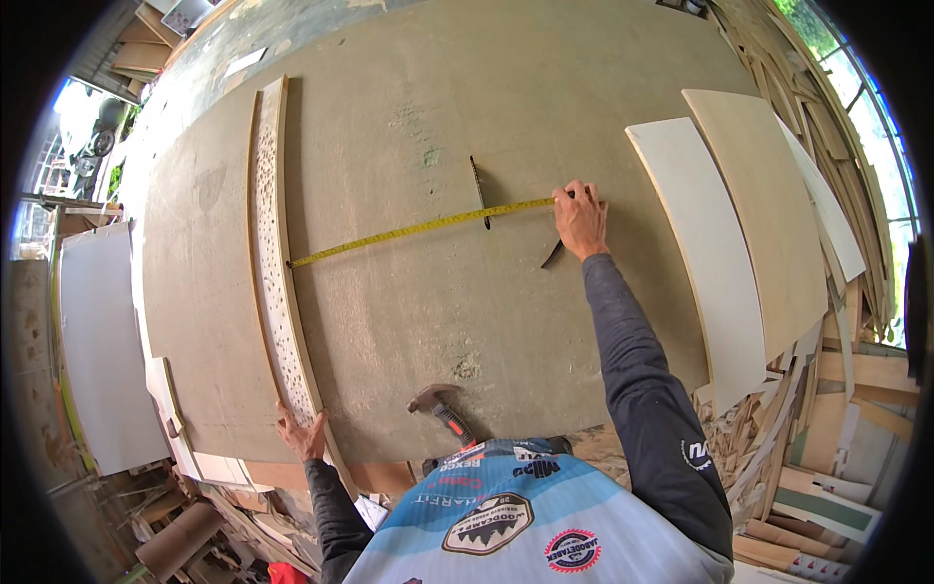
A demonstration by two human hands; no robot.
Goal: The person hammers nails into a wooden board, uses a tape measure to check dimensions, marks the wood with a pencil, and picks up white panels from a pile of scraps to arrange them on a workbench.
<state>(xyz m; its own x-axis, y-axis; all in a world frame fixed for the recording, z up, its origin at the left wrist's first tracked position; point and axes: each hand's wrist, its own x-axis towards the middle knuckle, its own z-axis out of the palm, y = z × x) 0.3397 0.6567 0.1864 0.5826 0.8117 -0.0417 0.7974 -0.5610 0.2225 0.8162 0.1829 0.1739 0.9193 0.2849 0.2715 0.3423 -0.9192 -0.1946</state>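
My left hand [304, 435] grips the near end of a long narrow wooden board [275, 282], fingers at its left edge and thumb toward its right. The board has a pale, dark-speckled face between raised edges and lies lengthwise on the worktable. A yellow tape measure [418, 228] stretches from the board's right edge across the tabletop. My right hand [582, 222] is closed round its other end; the tape's case is hidden by the hand. Beneath the tape lies a thin black ridged strip [478, 185]. A short dark piece [552, 255] shows beside my right wrist.
A claw hammer [443, 409] lies at the worktable's [389, 127] near edge, against my shirt. White and plywood panels [700, 243] lean over the right side. Stacked wood offcuts [827, 156] crowd beyond them. A large white panel [107, 341] stands left, near a brown roll [180, 540].
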